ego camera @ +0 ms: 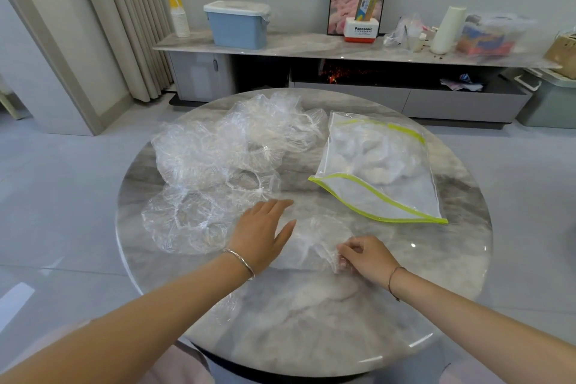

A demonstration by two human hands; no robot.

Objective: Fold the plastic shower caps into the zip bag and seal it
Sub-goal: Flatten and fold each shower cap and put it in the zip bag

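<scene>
The left hand (261, 234) is pressing flat, fingers straight, on a clear, crinkly cap (314, 240) on the round marble table (436, 259); the right hand (364, 256) is pinching its gathered rim. The green-edged bag (374, 171) is gaping nearby.

Round grey marble-patterned table (405, 274) carries 1 heap of clear plastic shower caps (224, 159) left, 1 flattened clear cap (318, 237) near centre, 1 clear yellow-edged zip bag (380, 171) right.

The round grey marble-patterned table (452, 259) was glossy and smooth. The clear thin plastic shower caps (218, 159) looked crinkled; the clear yellow-green-edged plastic zip bag (389, 190) looked smooth.
</scene>
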